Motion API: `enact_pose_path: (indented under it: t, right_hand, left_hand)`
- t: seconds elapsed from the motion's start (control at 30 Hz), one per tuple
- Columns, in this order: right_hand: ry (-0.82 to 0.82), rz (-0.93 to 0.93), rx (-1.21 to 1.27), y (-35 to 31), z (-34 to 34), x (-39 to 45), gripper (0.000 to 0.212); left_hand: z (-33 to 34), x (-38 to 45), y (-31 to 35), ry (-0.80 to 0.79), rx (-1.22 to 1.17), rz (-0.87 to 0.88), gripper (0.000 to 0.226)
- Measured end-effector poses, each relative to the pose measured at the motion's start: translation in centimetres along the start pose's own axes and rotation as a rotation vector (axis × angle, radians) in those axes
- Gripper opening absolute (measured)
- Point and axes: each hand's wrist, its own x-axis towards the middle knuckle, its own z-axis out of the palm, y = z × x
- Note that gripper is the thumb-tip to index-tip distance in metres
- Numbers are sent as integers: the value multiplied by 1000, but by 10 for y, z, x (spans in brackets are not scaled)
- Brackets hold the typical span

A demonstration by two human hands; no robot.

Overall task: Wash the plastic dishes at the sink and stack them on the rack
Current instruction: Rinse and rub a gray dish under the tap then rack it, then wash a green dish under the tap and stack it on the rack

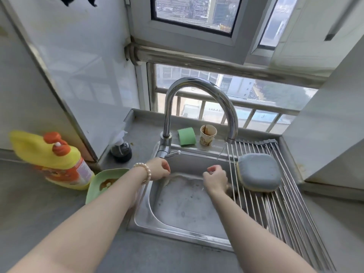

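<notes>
Fingers of the left hand curled in loosely, gripping nothing, hung just under the faucet lever at frame centre. Fingers of the right hand likewise curled, holding nothing visible, placed right of centre over the steel sink, just beside the roll-up drying rack. Pearl bracelet worn on the left wrist. Thin stream of water dropped from the chrome faucet spout. Blue plastic dish lain upside down on the rack, apparently atop a paler one, at centre right. Soiled green plastic plate perched at the sink's left edge, partly hidden by the left forearm. Yellow detergent bottle stood at far left, dark pump bottle beyond it. Green sponge and stained paper cup set on the back ledge behind the faucet.
</notes>
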Motion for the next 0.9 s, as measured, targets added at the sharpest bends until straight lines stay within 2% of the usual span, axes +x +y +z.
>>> enact_pose_path:
  t: [0.07,0.17,0.3,0.4,0.5,0.53,0.63,0.73,0.8,0.9]
  right_hand:
    - [-185,-71,-6,-16,29,-17,9]
    - [-363,-121,-54,-40,65,-44,31]
    - [-470,-168,-223,-61,105,-72,48]
    - [-533,-175,-228,-68,132,-88,41]
    - [-540,-185,-274,-72,146,-95,16]
    - [-539,-186,-286,-75,147,-96,14]
    - [-569,-200,-236,-81,137,-95,22]
    - [-535,-236,-200,-82,112,-88,27]
    - [-495,-260,-188,-76,91,-78,26]
    - [-468,-280,-131,-67,57,-61,24]
  left_hand:
    - [-8,-8,-15,23,-25,-11,11]
    - [-18,-20,-41,63,-93,-57,9]
    - [-26,-31,-74,136,-265,-135,20]
    - [-30,-39,-91,217,-392,-167,27]
    - [-33,-44,-103,231,-427,-173,27]
    - [-36,-46,-106,238,-433,-175,28]
    - [-41,-49,-110,291,-436,-160,24]
    - [-44,-49,-110,393,-286,-117,15]
    - [-45,-46,-109,428,-152,-68,19]
    - [-41,-39,-99,289,-173,-63,32]
